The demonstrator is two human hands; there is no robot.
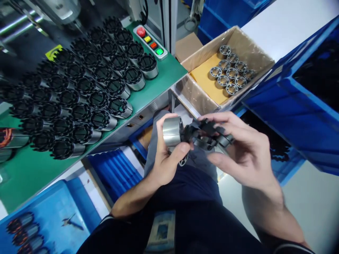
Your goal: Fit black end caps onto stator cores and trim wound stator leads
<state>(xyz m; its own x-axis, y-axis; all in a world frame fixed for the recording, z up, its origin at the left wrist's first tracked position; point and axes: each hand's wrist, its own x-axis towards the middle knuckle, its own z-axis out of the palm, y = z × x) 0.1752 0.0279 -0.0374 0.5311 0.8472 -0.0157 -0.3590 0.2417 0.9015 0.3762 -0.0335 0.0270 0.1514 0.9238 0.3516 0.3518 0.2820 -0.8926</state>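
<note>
Over my lap, my left hand [165,162] is closed round a silver metal stator core [172,132], held on its side. The slotted end of what looks like a second core [183,160] shows below my left thumb. My right hand [249,151] grips black toothed plastic rings [225,139] between thumb and fingers. Another black plastic piece [189,133] is against the core's right end, by my left thumb; motion blur hides whether it is seated. How many rings are in my right hand I cannot tell.
Rows of stator cores with black toothed ends [97,98] stand on the green bench [148,93], beside a button panel [150,42]. A cardboard box [203,100] holds bare cores. Blue bins [304,91] stand right; a blue tray [60,211] holds copper-wound stators and pliers [71,222].
</note>
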